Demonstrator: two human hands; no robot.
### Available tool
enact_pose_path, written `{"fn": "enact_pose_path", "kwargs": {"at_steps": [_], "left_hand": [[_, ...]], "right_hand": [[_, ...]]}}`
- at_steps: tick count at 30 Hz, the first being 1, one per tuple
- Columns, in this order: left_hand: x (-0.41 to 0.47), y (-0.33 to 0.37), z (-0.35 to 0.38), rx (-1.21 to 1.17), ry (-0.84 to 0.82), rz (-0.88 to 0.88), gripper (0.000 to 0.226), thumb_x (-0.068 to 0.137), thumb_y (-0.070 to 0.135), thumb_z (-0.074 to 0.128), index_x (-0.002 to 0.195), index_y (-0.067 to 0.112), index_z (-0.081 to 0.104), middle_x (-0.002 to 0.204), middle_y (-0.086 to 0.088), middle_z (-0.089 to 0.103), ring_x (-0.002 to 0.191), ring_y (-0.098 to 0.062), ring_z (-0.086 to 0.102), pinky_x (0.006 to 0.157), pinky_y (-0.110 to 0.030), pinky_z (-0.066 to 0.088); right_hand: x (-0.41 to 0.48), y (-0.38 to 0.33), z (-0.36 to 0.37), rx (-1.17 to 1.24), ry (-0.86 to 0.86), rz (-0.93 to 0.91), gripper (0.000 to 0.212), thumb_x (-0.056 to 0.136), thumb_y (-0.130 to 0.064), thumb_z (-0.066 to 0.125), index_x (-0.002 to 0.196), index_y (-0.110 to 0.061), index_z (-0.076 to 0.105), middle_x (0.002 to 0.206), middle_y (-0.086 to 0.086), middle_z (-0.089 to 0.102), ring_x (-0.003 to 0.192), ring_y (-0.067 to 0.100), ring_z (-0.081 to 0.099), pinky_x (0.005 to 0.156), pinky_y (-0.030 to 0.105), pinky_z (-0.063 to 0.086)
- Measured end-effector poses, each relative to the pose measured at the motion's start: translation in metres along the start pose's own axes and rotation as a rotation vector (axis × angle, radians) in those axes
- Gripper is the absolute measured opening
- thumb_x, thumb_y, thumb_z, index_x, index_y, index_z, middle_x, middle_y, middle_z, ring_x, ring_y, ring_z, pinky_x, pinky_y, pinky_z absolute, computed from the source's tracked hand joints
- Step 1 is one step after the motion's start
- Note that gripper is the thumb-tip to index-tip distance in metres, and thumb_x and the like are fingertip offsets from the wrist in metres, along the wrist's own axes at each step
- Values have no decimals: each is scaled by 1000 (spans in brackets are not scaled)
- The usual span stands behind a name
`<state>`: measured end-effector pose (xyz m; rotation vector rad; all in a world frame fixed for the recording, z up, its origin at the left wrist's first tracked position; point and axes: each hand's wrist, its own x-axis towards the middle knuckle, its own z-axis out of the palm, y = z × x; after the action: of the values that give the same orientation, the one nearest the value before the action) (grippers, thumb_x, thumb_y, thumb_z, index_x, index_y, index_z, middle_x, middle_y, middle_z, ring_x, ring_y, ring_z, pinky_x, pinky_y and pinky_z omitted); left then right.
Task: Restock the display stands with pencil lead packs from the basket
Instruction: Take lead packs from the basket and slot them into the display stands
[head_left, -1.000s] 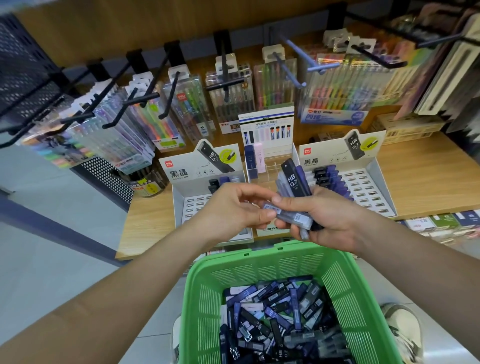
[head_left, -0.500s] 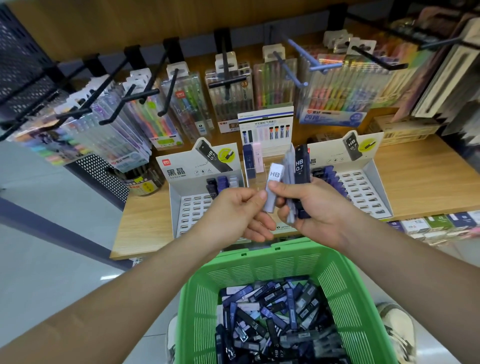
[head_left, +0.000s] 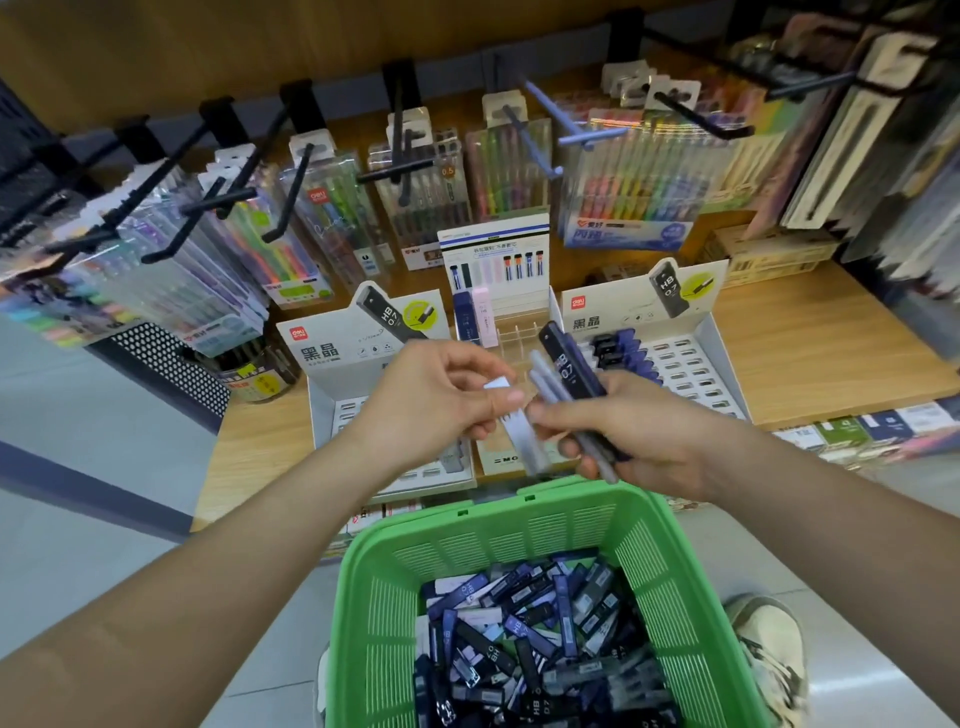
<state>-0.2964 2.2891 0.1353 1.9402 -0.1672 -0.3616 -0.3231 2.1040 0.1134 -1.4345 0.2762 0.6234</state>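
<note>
Pale lilac pencil lead pack (head_left: 524, 436) is hanging, blurred, above the basket's (head_left: 519, 499) far rim, off the table's (head_left: 805, 353) front edge. The left hand's (head_left: 431, 400) grip is pinching its top, having just drawn it from the bundle (head_left: 571, 374) that the right hand's (head_left: 639, 431) grip is clutching, so it is likely heading for a display stand (head_left: 332, 358).

Bare forearms, pale trainers.
Both forearms are uncovered from the left hand (head_left: 431, 400) and the right hand (head_left: 639, 436) back as far as I can see. The right trainer (head_left: 769, 654) is cream-coloured with a rounded toe and darker lacing; only a pale sliver of the left trainer (head_left: 320, 686) shows.
</note>
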Motion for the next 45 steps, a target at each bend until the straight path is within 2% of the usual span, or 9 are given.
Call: {"fn": "enact_pose_path", "kwargs": {"at_steps": [4,7,11,15,20,25,35,41,45], "left_hand": [[23,4,11,-26,57,37,16,87,-1,64,82,14,68,68,-5,69,62,-14,67,62,-21,57],[43,-3,37,221,18,98,17,88,4,65,82,20,62,76,-6,70,73,-18,69,72,-32,59],[69,-15,73,504,52,235,12,83,13,73,84,23,66,79,8,65,77,-10,62,80,-33,54],[92,-28,94,667,127,265,12,83,19,74,94,19,72,90,3,71,82,-13,63,83,-34,53],[102,-42,105,851,127,268,14,86,29,68,100,25,71,96,3,73,86,-17,66,79,-37,54],[104,-42,111,924,112,313,16,87,31,67,101,27,71,97,6,73,84,-14,66,76,-34,55],[107,-42,114,1015,134,310,3,91,27,62,92,29,64,84,8,70,70,-12,62,63,-29,53],[101,-46,122,1086,98,354,16,94,28,56,94,28,71,95,10,67,88,-15,59,64,-31,54],[97,-35,127,1073,123,312,18,94,22,54,93,23,72,98,6,62,92,-15,56,62,-26,44]], "right_hand": [[-9,-15,-36,279,230,-29,17,87,-5,68,101,4,66,63,8,58,48,13,51,41,20,46],[-16,-21,-62,433,324,-75,24,90,-2,65,113,3,65,60,7,63,52,15,59,51,26,56],[-18,-19,-77,452,363,-91,29,94,-3,61,122,3,59,78,15,66,57,18,68,51,30,58],[-17,-17,-83,444,370,-119,24,95,-1,58,119,4,59,74,14,65,54,18,68,51,30,59],[-19,-16,-90,455,375,-116,14,95,0,58,108,4,61,72,14,65,56,19,68,55,32,61],[-21,-15,-94,468,358,-114,16,95,-1,58,110,2,61,72,13,67,60,20,69,57,33,61],[-24,-11,-100,461,368,-131,19,93,-4,62,112,-1,61,76,13,73,68,21,73,59,33,60],[-23,-11,-99,462,343,-128,18,92,-3,63,110,-3,62,77,12,74,68,21,74,57,33,60],[-23,-11,-97,438,328,-132,14,92,-4,64,106,-4,64,76,12,73,65,19,73,51,28,56]]}}
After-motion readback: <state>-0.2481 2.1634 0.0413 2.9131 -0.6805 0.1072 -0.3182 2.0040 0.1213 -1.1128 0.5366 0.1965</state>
